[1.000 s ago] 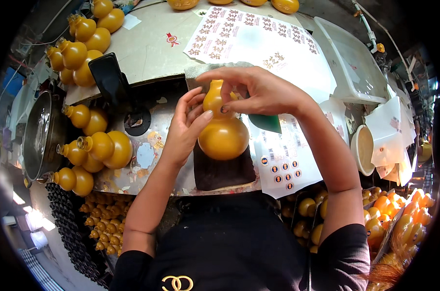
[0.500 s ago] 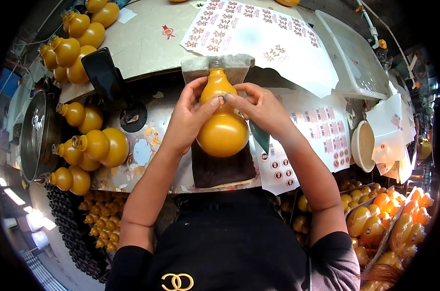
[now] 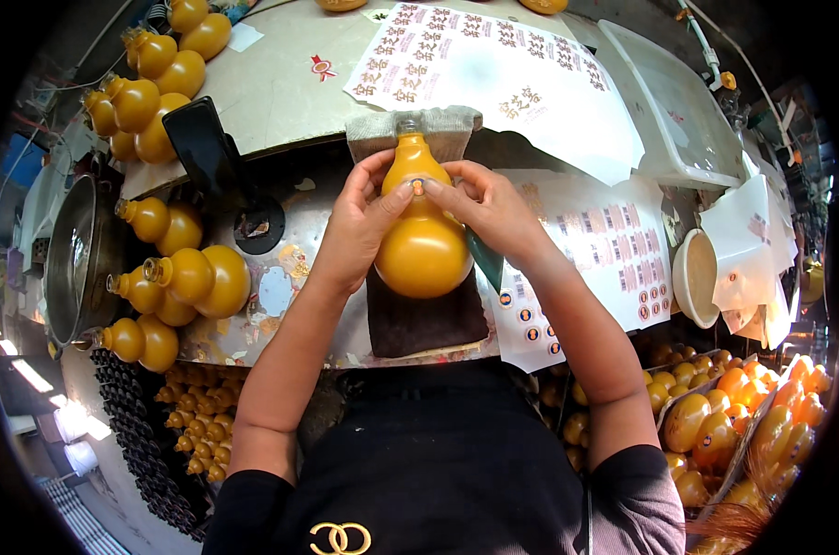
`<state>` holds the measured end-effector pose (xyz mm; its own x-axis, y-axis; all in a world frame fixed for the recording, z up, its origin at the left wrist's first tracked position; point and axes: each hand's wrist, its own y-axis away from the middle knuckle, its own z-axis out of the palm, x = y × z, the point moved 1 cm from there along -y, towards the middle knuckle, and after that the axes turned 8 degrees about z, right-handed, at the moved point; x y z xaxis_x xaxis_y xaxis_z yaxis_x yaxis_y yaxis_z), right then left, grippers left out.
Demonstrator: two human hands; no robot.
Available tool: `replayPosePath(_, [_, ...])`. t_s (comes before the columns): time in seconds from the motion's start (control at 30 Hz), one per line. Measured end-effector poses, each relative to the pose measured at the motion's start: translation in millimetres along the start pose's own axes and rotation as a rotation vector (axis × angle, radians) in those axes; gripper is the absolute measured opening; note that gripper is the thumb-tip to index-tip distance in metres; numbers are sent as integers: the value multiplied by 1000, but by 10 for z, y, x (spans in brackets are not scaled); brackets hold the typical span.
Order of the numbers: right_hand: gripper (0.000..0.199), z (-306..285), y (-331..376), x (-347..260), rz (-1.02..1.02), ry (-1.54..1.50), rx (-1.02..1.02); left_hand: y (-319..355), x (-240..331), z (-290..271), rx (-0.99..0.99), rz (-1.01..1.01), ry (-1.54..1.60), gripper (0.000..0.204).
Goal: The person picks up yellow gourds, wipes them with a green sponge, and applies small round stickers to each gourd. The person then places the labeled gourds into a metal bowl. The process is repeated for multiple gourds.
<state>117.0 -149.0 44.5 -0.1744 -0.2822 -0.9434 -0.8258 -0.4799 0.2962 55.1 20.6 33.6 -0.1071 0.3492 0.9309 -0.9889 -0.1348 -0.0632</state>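
Observation:
A glossy yellow gourd-shaped bottle (image 3: 424, 254) lies between my hands, its clear glass mouth (image 3: 408, 122) pointing away from me on a folded grey cloth (image 3: 367, 139). Its round base rests over a dark brown pad (image 3: 427, 324). My left hand (image 3: 368, 217) is closed round the left of its waist, fingers curled behind. My right hand (image 3: 493, 211) grips the other side in the same way. Both thumbs press a small round dark-blue and orange sticker (image 3: 417, 187) onto the bottle's upper bulb. A flat green piece (image 3: 485, 263) juts from beneath my right hand; how it is held is hidden.
Sticker sheets (image 3: 614, 245) lie right of the bottle, with a larger printed sheet (image 3: 493, 74) beyond. At left stand a black phone on a stand (image 3: 206, 148), more gourd bottles (image 3: 192, 277) and a metal basin (image 3: 72, 259). Crated gourds (image 3: 715, 416) sit low at right.
My thumbs have shifted slightly and come closer together over the sticker. The bottle stays in nearly the same place, and the view has moved a little.

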Motion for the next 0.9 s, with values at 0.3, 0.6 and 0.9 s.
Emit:
replayPosePath(0.3, [61, 32, 18, -63, 7, -134, -44, -8, 9, -13, 27, -55, 63, 52])
replayPosePath(0.6, [63, 23, -71, 68, -12, -89, -83, -16, -16, -15, 5, 17, 0, 48])
replayPosePath(0.9, [59, 50, -64, 14, 13, -74, -53, -18, 13, -7, 47, -70, 98, 49])
